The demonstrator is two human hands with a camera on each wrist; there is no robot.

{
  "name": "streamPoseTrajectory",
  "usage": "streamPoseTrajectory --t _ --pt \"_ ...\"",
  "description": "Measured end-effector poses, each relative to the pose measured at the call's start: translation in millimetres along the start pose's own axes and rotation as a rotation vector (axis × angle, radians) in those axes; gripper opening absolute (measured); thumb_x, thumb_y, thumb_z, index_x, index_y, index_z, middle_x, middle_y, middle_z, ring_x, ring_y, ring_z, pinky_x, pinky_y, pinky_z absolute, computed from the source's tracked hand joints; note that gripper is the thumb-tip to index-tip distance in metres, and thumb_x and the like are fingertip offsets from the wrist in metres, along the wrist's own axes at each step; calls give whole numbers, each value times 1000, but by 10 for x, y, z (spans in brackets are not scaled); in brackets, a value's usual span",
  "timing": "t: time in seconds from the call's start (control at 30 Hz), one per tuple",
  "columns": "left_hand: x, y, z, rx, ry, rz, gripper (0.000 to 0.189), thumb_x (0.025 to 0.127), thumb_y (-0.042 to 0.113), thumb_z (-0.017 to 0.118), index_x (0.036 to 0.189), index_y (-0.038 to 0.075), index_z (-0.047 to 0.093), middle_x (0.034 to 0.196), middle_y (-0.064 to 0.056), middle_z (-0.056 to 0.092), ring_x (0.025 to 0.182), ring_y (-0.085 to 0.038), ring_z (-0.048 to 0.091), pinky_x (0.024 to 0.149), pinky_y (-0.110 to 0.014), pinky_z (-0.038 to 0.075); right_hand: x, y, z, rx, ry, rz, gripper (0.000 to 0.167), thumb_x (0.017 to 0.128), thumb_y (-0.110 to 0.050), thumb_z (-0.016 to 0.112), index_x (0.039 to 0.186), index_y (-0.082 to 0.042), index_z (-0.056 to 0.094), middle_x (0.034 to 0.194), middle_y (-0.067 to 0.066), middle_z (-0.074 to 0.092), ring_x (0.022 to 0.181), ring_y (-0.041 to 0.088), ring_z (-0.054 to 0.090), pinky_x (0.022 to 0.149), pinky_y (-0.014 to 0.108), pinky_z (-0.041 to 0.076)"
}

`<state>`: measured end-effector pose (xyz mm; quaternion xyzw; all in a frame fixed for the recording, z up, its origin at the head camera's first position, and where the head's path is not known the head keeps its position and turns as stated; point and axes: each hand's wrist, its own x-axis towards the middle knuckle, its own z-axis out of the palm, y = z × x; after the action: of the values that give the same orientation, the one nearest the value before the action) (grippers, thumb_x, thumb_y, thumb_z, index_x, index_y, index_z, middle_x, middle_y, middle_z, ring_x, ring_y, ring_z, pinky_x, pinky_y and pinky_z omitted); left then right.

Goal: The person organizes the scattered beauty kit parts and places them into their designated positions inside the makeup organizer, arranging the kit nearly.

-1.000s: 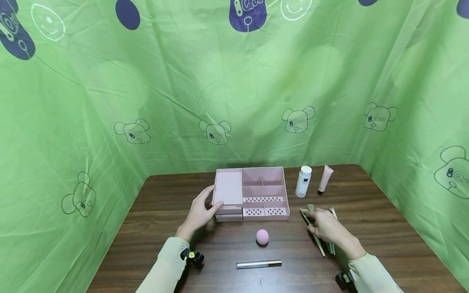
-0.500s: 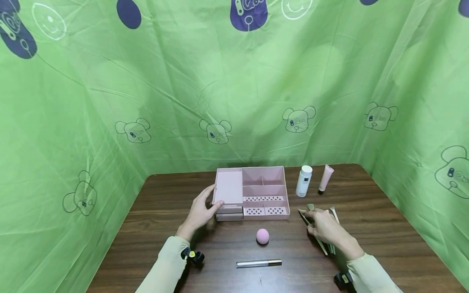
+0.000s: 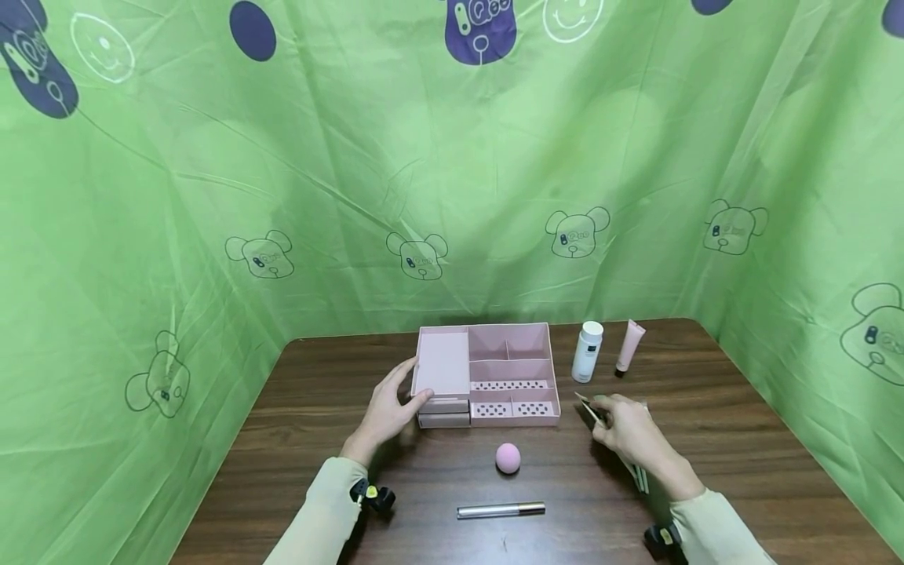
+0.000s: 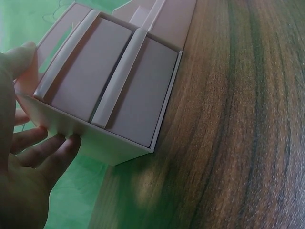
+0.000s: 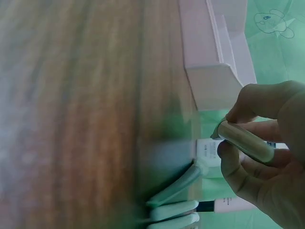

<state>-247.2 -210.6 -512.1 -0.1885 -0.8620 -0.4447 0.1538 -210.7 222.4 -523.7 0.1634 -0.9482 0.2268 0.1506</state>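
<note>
A pink makeup organizer (image 3: 514, 351) sits at the back of the table. My left hand (image 3: 384, 410) holds its front left corner, thumb at the top front edge and fingers along the side wall; in the left wrist view, two shut drawers (image 4: 136, 90) face the camera. Right of the organizer, my right hand (image 3: 628, 430) pinches a makeup brush (image 5: 245, 141) with a green handle between thumb and fingers, its tip pointing toward the organizer. More green makeup brushes (image 3: 641, 480) lie under and beside that hand, partly hidden by it.
Behind the right hand stand a white bottle (image 3: 588, 351) and a pink tube (image 3: 629, 347) with a black cap. A pink ball-shaped sponge (image 3: 508, 458) and a silver tube (image 3: 501, 511) lie in front of the organizer. Green cloth (image 3: 452, 157) encloses the table.
My right hand has separated one brush from the others and tilted it up, its tip now raised toward the organizer. The left hand stays at the organizer's corner.
</note>
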Motion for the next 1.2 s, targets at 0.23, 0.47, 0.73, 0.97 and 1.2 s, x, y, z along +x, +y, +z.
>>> streamPoseTrajectory --t 0.23,0.47,0.73,0.97,1.2 --pt "2 2 -3 -9 -6 -2 69 86 33 75 143 7 47 139 -10 54 109 -25 66 94 -37 57 65 -55 -69 62 10 39 34 67 -7 72 101 -4 71 80 4 64 65 12 59 55 27 47" --pt "2 2 0 -21 -9 -3 69 86 32 76 144 7 47 140 -10 53 111 -25 65 95 -35 56 105 -96 -87 98 56 22 34 71 -4 72 105 -4 70 84 4 67 68 13 61 58 28 50" --pt "2 -7 4 -25 -7 -3 69 86 32 75 144 6 47 141 -11 53 109 -25 66 93 -35 57 145 -150 -115 95 105 0 34 71 -2 71 105 -2 71 88 8 68 70 15 61 59 30 51" --pt "-5 -16 2 -20 -6 -7 70 87 33 75 144 6 46 141 -12 52 110 -26 65 94 -36 57 226 -249 -143 114 127 15 33 72 -5 69 105 -4 73 93 8 69 74 18 65 62 33 54" --pt "-5 -13 -1 -13 -5 -10 70 86 35 75 144 7 46 142 -11 52 112 -27 64 96 -37 56 354 -361 -140 123 158 13 29 71 -5 68 100 -4 73 90 9 68 75 20 65 62 34 55"
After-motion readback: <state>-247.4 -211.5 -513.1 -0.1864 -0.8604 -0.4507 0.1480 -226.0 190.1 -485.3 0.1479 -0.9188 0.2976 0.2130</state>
